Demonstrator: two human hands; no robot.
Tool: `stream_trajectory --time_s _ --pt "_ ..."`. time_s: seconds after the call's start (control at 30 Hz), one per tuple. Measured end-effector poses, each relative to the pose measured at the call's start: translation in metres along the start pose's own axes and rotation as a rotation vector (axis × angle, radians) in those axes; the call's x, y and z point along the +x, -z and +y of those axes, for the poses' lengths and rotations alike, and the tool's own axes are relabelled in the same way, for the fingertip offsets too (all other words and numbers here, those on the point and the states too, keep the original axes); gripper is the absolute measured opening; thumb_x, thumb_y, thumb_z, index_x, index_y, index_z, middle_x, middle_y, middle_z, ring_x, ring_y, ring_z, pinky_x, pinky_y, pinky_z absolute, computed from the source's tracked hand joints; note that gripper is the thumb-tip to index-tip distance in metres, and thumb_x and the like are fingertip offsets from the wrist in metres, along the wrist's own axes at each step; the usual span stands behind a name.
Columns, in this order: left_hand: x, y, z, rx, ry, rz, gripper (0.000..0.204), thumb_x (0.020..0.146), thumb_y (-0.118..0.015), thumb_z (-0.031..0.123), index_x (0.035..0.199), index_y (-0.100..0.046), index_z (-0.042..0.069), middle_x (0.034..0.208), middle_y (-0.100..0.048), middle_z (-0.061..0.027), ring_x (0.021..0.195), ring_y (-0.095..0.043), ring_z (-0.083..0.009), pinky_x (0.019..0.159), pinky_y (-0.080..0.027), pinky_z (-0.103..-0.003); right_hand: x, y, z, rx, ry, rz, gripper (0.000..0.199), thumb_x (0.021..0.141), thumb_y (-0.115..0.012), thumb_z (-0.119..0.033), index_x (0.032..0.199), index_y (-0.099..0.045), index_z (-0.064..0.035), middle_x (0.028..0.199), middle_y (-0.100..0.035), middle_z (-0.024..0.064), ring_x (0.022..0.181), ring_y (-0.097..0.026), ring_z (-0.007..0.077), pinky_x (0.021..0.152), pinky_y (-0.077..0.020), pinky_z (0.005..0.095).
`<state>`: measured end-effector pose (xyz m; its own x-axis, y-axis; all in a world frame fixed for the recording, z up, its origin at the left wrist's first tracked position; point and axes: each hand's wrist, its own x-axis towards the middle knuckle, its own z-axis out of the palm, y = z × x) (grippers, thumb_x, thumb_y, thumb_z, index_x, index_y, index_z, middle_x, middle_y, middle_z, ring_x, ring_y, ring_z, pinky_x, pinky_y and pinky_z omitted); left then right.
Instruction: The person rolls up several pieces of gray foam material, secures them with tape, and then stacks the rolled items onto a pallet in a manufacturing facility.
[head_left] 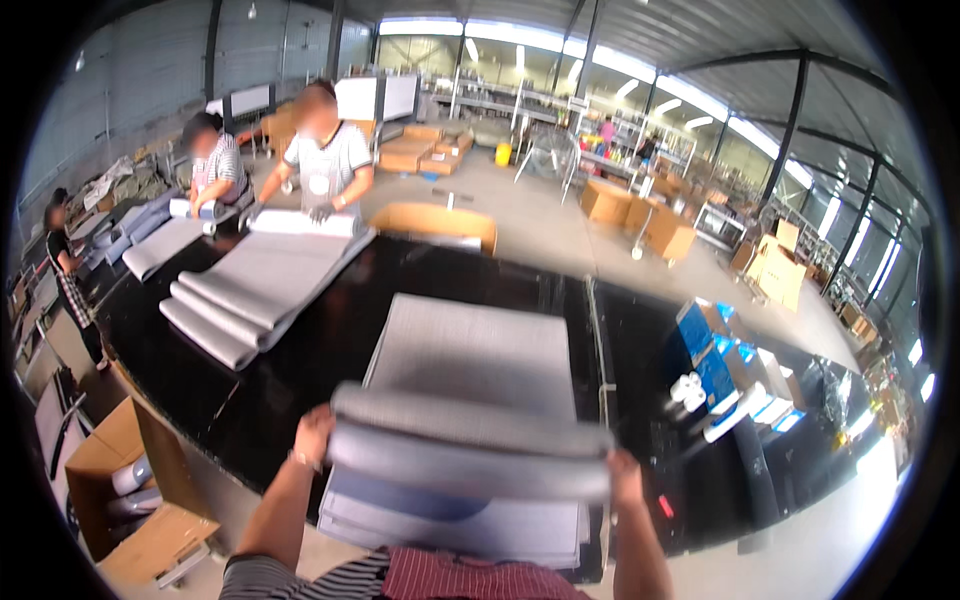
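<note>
A partly rolled grey sheet point(470, 445), smeared by motion, hangs over the near side of the black table. My left hand point(315, 432) is closed on its left end, and my right hand point(625, 475) grips the right end. Beyond the roll, a stack of flat grey sheets point(480, 340) lies on the tabletop. More pale grey sheets point(450, 530) show between the roll and my body. What the material is cannot be told.
The black table point(640, 340) also carries folded sheets point(260, 280), blue-and-white boxes point(715, 365) and white rolls point(735, 412). Two co-workers point(330, 160) handle rolls at the far left. An open cardboard box point(150, 500) with rolls stands by the left edge.
</note>
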<state>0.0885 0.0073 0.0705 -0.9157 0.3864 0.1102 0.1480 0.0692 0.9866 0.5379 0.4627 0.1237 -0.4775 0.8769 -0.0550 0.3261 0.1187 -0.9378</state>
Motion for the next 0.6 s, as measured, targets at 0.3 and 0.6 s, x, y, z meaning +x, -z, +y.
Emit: stream_trajectory --time_s 0.3,0.6 --pt "0.047 -0.005 0.172 -0.46 -0.216 0.033 0.036 0.096 -0.057 0.011 0.129 -0.059 -0.004 0.111 -0.067 -0.0063 0.096 -0.061 -0.0117 0.089 -0.048 -0.026 0.017 0.011 -0.147 0.457 0.321 0.133 0.036 0.097 -0.063 -0.021 0.124 -0.063 0.0028 0.105 -0.068 0.0049 0.093 -0.06 0.0114 0.085 -0.0467 0.0253" --pt "-0.005 0.007 0.02 0.186 0.231 0.064 0.045 0.087 -0.068 0.019 0.123 -0.063 -0.007 0.099 -0.072 -0.0115 0.084 -0.062 -0.0123 0.077 -0.05 -0.026 0.003 -0.017 -0.014 -0.097 -0.056 0.044 0.037 0.089 -0.068 -0.027 0.109 -0.068 0.0037 0.091 -0.068 0.0074 0.082 -0.06 0.0145 0.076 -0.0481 0.0315"
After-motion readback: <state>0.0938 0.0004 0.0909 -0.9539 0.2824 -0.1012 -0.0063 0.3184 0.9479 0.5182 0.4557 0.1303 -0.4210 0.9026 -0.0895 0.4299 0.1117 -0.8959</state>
